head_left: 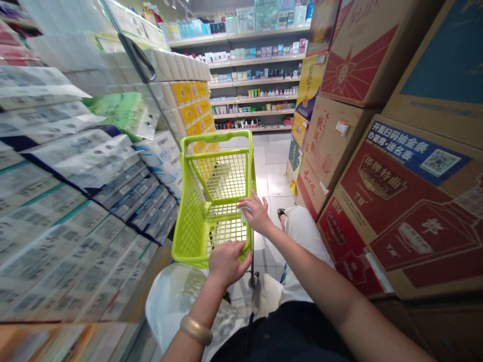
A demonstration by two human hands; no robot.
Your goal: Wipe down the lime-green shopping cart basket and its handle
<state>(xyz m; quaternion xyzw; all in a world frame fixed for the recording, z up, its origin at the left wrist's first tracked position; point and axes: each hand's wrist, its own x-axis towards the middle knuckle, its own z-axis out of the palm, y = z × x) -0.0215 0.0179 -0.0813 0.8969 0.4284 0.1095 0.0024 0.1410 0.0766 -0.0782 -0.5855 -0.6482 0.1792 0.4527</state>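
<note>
Empty lime-green shopping trolley point(194, 221) in the aisle between tissue packs point(75, 201) and stacked cartons point(400, 211); left hand point(226, 261) clamped on its near rim; right hand point(256, 213) half-open atop the right rim; loading apparently not begun.

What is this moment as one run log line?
left hand: grips cart, near rim; right hand: on cart, right rim; left side: paper packs; right side: boxes

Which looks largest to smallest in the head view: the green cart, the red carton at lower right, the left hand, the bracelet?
1. red carton, though nearness to the camera inflates it
2. green cart
3. left hand, gripping the cart's rim
4. bracelet
</note>
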